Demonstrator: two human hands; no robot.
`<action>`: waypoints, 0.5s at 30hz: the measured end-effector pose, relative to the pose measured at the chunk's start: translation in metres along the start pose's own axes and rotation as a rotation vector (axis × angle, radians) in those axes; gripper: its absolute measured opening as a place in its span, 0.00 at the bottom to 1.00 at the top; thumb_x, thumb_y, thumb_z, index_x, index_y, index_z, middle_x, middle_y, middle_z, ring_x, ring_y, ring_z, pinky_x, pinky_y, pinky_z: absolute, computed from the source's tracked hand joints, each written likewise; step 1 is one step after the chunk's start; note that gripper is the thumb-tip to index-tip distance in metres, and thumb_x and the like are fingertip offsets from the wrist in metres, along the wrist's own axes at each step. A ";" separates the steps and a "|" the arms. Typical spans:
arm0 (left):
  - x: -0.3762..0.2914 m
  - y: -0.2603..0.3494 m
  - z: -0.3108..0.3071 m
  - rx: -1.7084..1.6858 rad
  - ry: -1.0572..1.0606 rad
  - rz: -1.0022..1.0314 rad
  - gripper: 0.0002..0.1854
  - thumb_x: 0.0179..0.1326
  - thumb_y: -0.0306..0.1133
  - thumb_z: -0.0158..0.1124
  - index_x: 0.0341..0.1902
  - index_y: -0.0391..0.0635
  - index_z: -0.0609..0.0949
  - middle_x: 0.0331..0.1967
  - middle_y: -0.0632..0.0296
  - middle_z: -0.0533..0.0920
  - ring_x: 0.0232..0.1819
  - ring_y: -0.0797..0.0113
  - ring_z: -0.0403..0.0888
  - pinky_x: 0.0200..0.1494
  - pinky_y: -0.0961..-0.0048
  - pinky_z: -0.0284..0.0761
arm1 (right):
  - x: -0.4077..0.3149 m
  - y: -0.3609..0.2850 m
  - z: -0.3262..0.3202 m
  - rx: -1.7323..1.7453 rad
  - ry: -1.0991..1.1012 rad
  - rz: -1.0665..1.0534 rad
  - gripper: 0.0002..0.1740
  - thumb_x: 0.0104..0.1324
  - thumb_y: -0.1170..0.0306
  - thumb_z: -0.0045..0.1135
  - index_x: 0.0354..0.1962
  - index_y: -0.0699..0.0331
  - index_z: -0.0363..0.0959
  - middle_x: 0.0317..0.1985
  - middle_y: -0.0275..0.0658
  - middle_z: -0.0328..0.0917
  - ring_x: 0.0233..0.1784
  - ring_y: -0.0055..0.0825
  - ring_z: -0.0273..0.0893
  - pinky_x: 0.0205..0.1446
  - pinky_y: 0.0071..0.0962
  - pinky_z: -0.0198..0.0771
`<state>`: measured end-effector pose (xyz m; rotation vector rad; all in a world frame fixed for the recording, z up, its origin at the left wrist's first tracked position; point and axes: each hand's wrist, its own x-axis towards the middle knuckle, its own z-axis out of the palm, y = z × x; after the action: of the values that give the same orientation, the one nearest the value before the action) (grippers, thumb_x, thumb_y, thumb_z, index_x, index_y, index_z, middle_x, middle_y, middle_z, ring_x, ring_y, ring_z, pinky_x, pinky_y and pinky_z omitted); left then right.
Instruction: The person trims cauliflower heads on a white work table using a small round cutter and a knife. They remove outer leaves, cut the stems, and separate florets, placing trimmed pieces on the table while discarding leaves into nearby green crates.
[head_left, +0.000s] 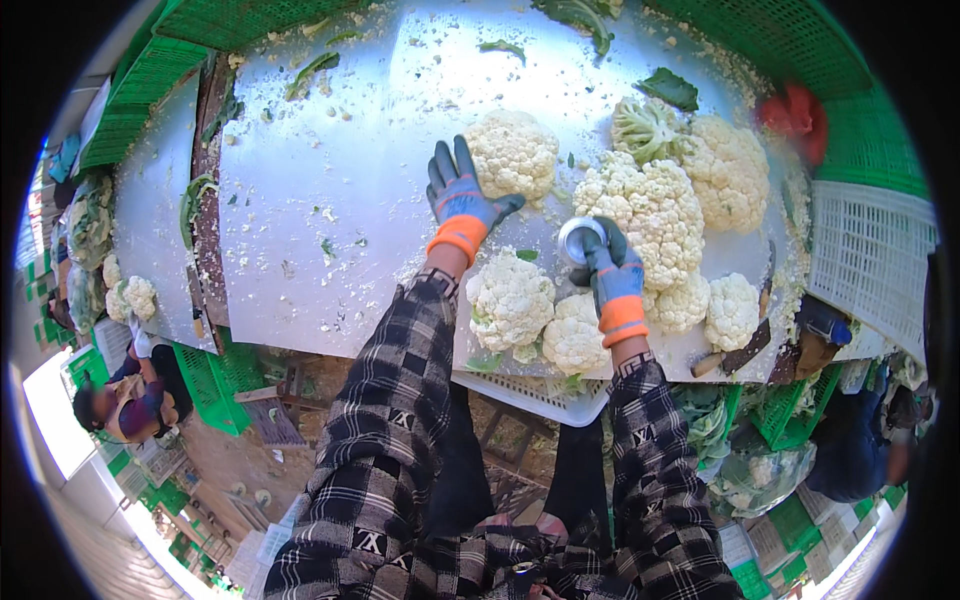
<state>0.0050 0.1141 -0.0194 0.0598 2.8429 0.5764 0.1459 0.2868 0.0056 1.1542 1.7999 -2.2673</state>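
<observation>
My left hand (466, 191), in a grey and orange work glove, lies spread with its fingers against the left side of a white cauliflower head (517, 156). In my gloved right hand (616, 266) is a round silver metal cup or ring (581, 240); its exact kind is unclear. Right of that hand, a large cauliflower head (646, 214) sits beside another cauliflower (726, 176) and one showing its cut stem side (643, 129). Nearer to me are a cauliflower head (511, 300) and a smaller one (576, 335), between my forearms.
Crumbs and leaf scraps cover the metal tabletop (300, 225). A knife (739, 352) lies at its right front edge. Green plastic crates (757, 37) line the far side; a white crate (870, 251) stands right. A white basket (540, 397) sits under the front edge. Another person (135, 397) works at left.
</observation>
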 end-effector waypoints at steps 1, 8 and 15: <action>0.013 0.007 0.005 -0.020 0.004 -0.027 0.70 0.32 0.56 0.81 0.76 0.47 0.47 0.75 0.43 0.48 0.76 0.41 0.44 0.74 0.51 0.50 | 0.016 -0.012 0.016 0.025 0.031 0.000 0.23 0.65 0.73 0.53 0.59 0.62 0.69 0.47 0.37 0.78 0.34 0.25 0.79 0.26 0.24 0.78; 0.031 0.017 0.049 0.037 -0.011 -0.074 0.72 0.31 0.58 0.79 0.76 0.50 0.45 0.76 0.51 0.46 0.76 0.41 0.40 0.72 0.44 0.48 | 0.122 -0.054 0.104 -0.109 0.024 -0.154 0.17 0.65 0.69 0.58 0.52 0.62 0.73 0.37 0.39 0.80 0.22 0.25 0.76 0.22 0.24 0.72; 0.033 0.027 0.047 0.009 -0.032 -0.112 0.71 0.30 0.55 0.80 0.76 0.48 0.46 0.75 0.48 0.47 0.75 0.38 0.42 0.73 0.45 0.50 | 0.140 0.003 0.091 -0.791 0.175 -0.168 0.23 0.64 0.57 0.52 0.48 0.66 0.76 0.42 0.52 0.81 0.43 0.48 0.80 0.49 0.39 0.73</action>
<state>-0.0164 0.1592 -0.0583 -0.0871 2.7968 0.5340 -0.0023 0.2657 -0.0688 1.0663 2.5645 -1.2626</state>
